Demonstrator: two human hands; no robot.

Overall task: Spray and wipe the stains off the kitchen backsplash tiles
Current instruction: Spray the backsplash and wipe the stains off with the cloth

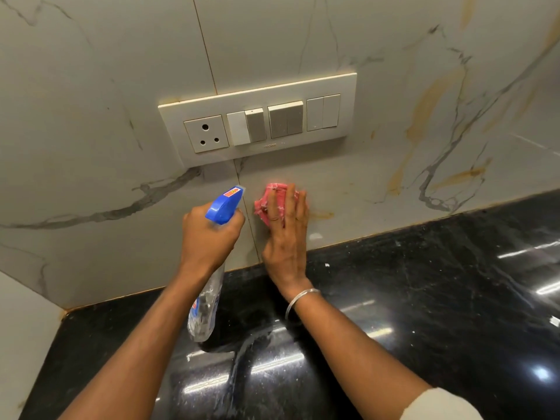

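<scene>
My left hand (209, 234) grips the neck of a clear spray bottle (204, 310) with a blue trigger head (225, 204), its nozzle pointing at the marble-look backsplash tiles (91, 131). My right hand (286, 234) presses a pink cloth (266, 204) flat against the tile just right of a vertical grout line, fingers straight over it. Right of the cloth, low on the wall, a yellowish stain (321, 214) streaks the tile.
A cream switch plate (260, 116) with a socket and several switches sits on the wall directly above both hands. Orange-brown streaks (424, 116) mark the tiles at the right. A glossy black stone counter (424, 298) runs below, with small white specks on it.
</scene>
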